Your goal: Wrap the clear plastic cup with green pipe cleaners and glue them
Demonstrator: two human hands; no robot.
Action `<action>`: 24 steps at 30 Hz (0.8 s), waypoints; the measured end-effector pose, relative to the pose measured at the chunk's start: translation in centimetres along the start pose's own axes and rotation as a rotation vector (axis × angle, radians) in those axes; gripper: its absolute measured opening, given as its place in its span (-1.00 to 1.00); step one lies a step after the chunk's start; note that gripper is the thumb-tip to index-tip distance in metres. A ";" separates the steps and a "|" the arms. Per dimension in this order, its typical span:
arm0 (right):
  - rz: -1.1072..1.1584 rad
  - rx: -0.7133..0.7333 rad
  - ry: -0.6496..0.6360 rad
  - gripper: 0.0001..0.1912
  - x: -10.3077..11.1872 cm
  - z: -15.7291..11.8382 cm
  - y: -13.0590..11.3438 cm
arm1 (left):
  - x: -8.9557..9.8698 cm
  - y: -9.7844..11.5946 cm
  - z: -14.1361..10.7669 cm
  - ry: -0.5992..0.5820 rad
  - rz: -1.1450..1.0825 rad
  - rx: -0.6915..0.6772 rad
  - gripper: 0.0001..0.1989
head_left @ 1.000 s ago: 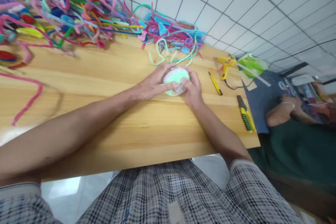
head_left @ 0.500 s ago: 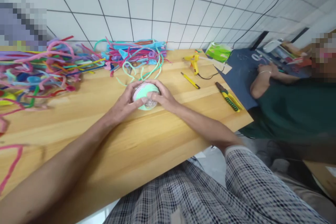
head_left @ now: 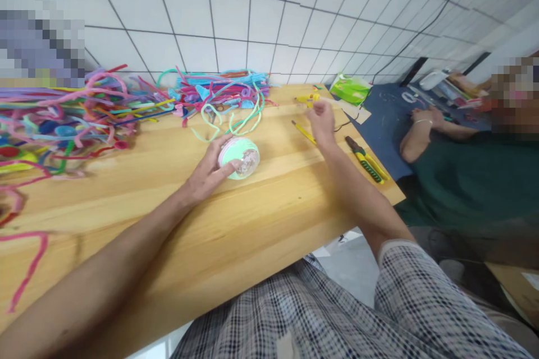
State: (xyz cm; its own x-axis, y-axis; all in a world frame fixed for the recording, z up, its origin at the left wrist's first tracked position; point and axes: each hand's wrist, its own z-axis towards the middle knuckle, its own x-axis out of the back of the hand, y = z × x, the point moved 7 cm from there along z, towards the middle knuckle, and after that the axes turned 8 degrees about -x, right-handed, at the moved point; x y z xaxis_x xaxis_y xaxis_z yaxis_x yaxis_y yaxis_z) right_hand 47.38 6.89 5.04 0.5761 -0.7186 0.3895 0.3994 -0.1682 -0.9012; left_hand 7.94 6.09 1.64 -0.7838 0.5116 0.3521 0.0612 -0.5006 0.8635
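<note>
Ball, mint green with a lilac band and a clear, shiny patch at its lower right, is at the table in front of the person; the left hand holds it from the left, thumb across its front, fingers round the far side, opened only to its width; the right hand is well apart from it, fingers curled at the yellow glue gun, and whether they grip it I cannot tell; a slim yellow tool lies near that wrist; pliers lie by the right edge; pipe cleaners lie beyond the ball, with a mixed heap to the left; rightward are a green packet and a co-worker in dark green.
</note>
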 end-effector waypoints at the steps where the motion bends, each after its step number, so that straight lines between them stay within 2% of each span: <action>1: -0.141 -0.003 0.057 -0.53 1.3 1.4 0.6 | 0.0 0.0 0.0 0.003 -0.005 -0.009 -0.14; 3: -0.401 -0.039 0.072 -0.44 2.4 3.8 1.9 | 0.1 0.0 0.1 0.020 0.011 -0.027 -0.12; 6: -0.460 -0.069 0.004 -0.31 2.0 6.3 3.2 | 0.4 -0.1 0.1 0.039 0.050 -0.054 -0.11; 9: -0.490 -0.090 -0.030 -0.31 0.9 7.9 4.0 | 0.5 -0.3 0.0 0.056 0.051 -0.069 -0.11; 12: -0.570 -0.102 -0.016 -0.43 0.6 8.6 4.1 | 0.4 -0.5 -0.1 0.063 0.026 -0.065 -0.14; 16: -0.690 -0.126 -0.058 -0.63 0.4 8.7 4.2 | 0.4 -0.8 -0.2 0.086 -0.002 -0.048 -0.19; 24: -0.808 -0.166 -0.133 -0.50 -1.1 9.8 4.3 | 0.2 -0.6 -0.2 0.081 0.013 -0.033 -0.23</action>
State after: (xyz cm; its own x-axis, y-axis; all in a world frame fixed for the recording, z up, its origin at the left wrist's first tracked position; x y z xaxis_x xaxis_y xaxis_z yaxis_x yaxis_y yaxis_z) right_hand 55.41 13.58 2.57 0.2411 -0.2505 0.9376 0.6213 -0.7023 -0.3474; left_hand 7.58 6.35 1.09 -0.8307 0.4470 0.3319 0.0526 -0.5304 0.8461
